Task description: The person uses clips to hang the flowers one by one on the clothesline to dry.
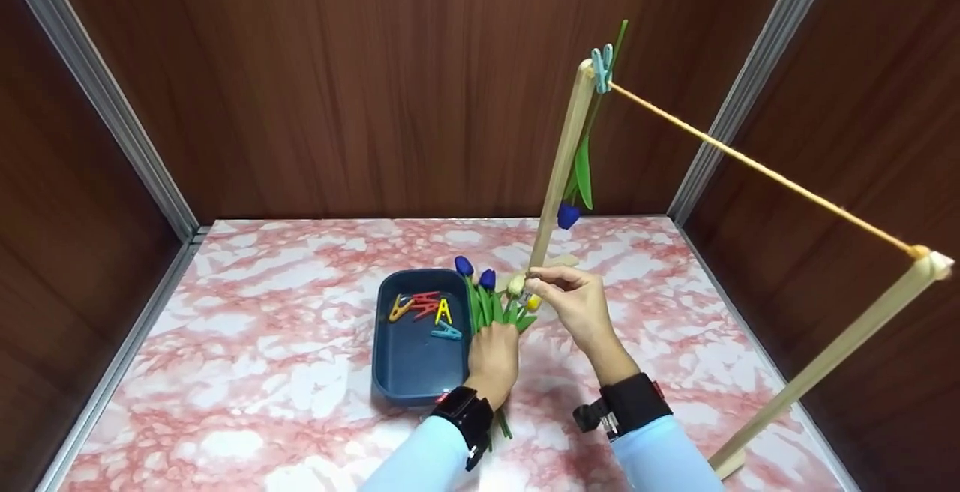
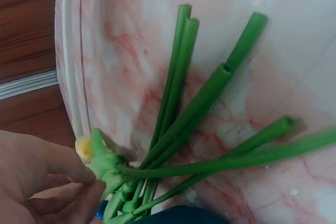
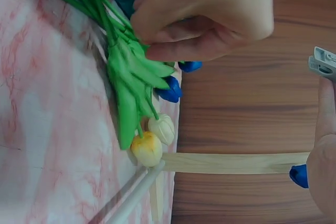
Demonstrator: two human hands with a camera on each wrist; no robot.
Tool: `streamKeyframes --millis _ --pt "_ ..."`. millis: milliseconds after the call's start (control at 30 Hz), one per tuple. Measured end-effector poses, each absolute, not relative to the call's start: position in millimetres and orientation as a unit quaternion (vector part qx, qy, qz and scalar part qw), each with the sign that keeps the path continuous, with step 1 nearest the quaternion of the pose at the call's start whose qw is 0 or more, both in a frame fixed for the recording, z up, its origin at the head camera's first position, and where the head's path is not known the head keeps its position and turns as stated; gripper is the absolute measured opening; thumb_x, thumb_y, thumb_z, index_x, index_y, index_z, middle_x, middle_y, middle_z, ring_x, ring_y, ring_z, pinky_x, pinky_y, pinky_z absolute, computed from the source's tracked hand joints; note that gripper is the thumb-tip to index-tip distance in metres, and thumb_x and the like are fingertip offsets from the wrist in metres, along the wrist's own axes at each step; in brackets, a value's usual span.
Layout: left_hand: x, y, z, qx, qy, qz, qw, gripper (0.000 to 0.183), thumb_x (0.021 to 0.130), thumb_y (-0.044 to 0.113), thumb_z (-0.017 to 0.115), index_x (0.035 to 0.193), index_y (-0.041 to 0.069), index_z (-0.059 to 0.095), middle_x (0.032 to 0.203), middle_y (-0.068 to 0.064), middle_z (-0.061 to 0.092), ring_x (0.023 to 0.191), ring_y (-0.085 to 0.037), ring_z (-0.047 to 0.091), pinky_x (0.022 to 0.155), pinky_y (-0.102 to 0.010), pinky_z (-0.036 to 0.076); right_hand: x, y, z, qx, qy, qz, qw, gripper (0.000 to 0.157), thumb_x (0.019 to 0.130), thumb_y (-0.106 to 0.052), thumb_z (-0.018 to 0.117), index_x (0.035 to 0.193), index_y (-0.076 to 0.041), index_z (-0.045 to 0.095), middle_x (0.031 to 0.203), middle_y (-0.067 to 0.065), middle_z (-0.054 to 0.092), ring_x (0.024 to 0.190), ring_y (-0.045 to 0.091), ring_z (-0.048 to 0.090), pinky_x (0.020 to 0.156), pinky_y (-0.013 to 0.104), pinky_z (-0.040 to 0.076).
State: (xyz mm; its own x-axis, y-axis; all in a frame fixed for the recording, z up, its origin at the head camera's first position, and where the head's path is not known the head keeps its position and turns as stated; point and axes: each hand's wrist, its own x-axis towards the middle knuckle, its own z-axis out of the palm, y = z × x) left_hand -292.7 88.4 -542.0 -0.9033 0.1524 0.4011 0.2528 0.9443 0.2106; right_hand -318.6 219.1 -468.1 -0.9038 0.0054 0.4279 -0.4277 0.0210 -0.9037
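My left hand (image 1: 493,357) reaches down over a bunch of artificial tulips (image 3: 126,93) beside a dark blue tub (image 1: 420,376). Its curled fingers pinch at the green leaves and stems; which single tulip they hold is hard to tell. Blue, white and yellow tulip heads point away from me. My right hand (image 1: 581,304), just right of the bunch, holds a grey clothespin (image 3: 322,62) between thumb and fingertips. Another blue tulip (image 1: 568,215) hangs head down from an orange cord (image 1: 757,166), clipped by a light blue clothespin (image 1: 601,68) near the far post.
Several red, yellow, orange and blue clothespins (image 1: 425,304) lie in the tub. The cord runs between a far wooden post (image 1: 562,162) and a near wooden post (image 1: 832,364) on the right. Brown panels (image 1: 375,87) stand round the marbled tabletop (image 1: 262,372).
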Motion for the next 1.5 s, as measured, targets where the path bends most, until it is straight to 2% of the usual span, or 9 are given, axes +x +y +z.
streamKeyframes --millis 200,433,533,733,867,1067,1167,1267,1500 --pt "-291 92 -549 -0.111 -0.975 -0.087 0.173 0.016 0.083 0.004 0.066 0.072 0.013 0.075 0.071 -0.008 0.071 0.062 -0.023 0.069 0.05 -0.036 0.054 -318 221 -469 0.152 -0.694 0.686 0.157 0.028 0.079 -0.009 0.083 0.099 0.008 0.073 0.094 0.015 0.074 0.084 0.019 0.071 0.072 0.025 0.057" --pt "-287 99 -556 -0.089 -0.978 -0.059 0.18 0.017 0.083 0.008 0.064 0.068 0.013 0.07 0.067 -0.005 0.07 0.062 -0.02 0.069 0.051 -0.034 0.055 -316 220 -469 0.137 -0.693 0.692 0.147 0.024 0.078 -0.007 0.083 0.098 0.004 0.075 0.094 0.015 0.074 0.086 0.02 0.071 0.076 0.027 0.057" --pt "-287 101 -555 -0.075 -0.98 -0.066 0.17 0.013 0.085 0.007 0.063 0.072 0.01 0.066 0.069 -0.006 0.07 0.063 -0.021 0.069 0.052 -0.034 0.055 -316 220 -469 0.142 -0.697 0.686 0.152 0.022 0.079 -0.004 0.082 0.098 0.005 0.075 0.095 0.016 0.074 0.086 0.019 0.071 0.075 0.026 0.057" --pt "-291 95 -537 -0.053 -0.978 -0.175 0.097 0.01 0.091 0.003 0.056 0.087 0.006 0.064 0.082 -0.015 0.072 0.073 -0.031 0.071 0.059 -0.042 0.057 -317 223 -467 0.153 -0.705 0.674 0.158 0.022 0.08 -0.008 0.081 0.099 0.004 0.076 0.097 0.019 0.073 0.088 0.019 0.071 0.068 0.023 0.055" --pt "-297 88 -521 -0.048 -0.964 -0.258 0.031 0.017 0.091 -0.001 0.054 0.087 0.006 0.069 0.091 -0.017 0.072 0.082 -0.034 0.071 0.067 -0.045 0.057 -316 227 -467 0.146 -0.68 0.702 0.155 0.027 0.08 -0.01 0.082 0.099 0.007 0.074 0.097 0.025 0.071 0.087 0.021 0.071 0.07 0.025 0.057" --pt "-302 79 -511 -0.084 -0.93 -0.357 -0.029 0.019 0.078 -0.005 0.066 0.075 0.011 0.075 0.082 -0.004 0.073 0.079 -0.018 0.068 0.069 -0.033 0.056 -316 235 -469 0.134 -0.659 0.721 0.169 0.033 0.077 -0.008 0.084 0.099 0.014 0.071 0.093 0.022 0.072 0.08 0.019 0.07 0.068 0.026 0.058" --pt "-304 75 -511 -0.124 -0.913 -0.387 -0.023 0.03 0.074 -0.009 0.066 0.083 0.016 0.081 0.082 0.002 0.074 0.081 -0.012 0.066 0.071 -0.026 0.054 -317 238 -468 0.13 -0.671 0.706 0.184 0.029 0.077 -0.007 0.083 0.098 0.01 0.073 0.092 0.018 0.073 0.081 0.019 0.071 0.068 0.026 0.058" --pt "-305 73 -513 -0.153 -0.897 -0.414 -0.002 0.039 0.074 -0.014 0.061 0.092 0.013 0.081 0.087 0.002 0.076 0.084 -0.011 0.067 0.072 -0.023 0.053 -318 241 -466 0.128 -0.68 0.695 0.195 0.023 0.078 -0.007 0.083 0.096 0.006 0.076 0.092 0.014 0.074 0.083 0.019 0.071 0.071 0.026 0.058" --pt "-307 71 -521 -0.184 -0.873 -0.443 0.084 0.022 0.083 -0.002 0.072 0.096 0.013 0.08 0.09 0.002 0.076 0.089 -0.011 0.07 0.079 -0.022 0.054 -319 244 -464 0.134 -0.677 0.695 0.201 0.021 0.078 -0.003 0.082 0.095 0.007 0.075 0.094 0.014 0.075 0.086 0.02 0.072 0.076 0.029 0.058"
